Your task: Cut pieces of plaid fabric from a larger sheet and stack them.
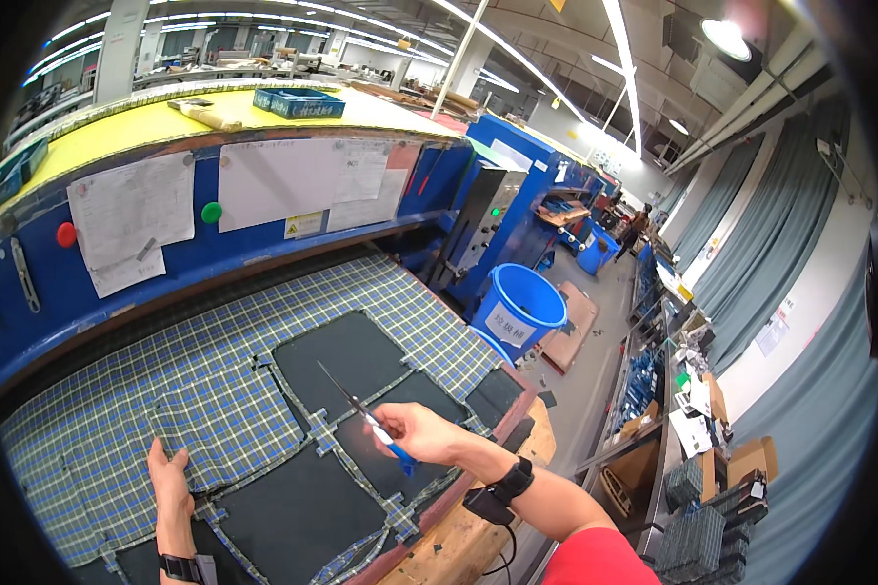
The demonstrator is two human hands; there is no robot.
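Observation:
My right hand (412, 432) is closed around a slim tool (396, 451) with a blue and white handle and a long dark pointed blade. The blade points up and left over a dark cut-out area; I cannot make out its exact kind. At the left, my left hand (171, 485) rests with thumb and finger apart by the edge of a loose plaid fabric piece (229, 424). That piece lies on a sheet of blue, grey and yellow plaid fabric (361, 283). Narrow plaid strips (337, 451) frame several dark openings (298, 502).
A blue machine (195, 249) with papers and round magnets spans the back. Its yellow top holds a blue tray (299, 102). A blue bin (522, 302) stands beyond the bed's right end. A wooden edge (478, 526) borders the near right; shelves and cartons (751, 458) line the right.

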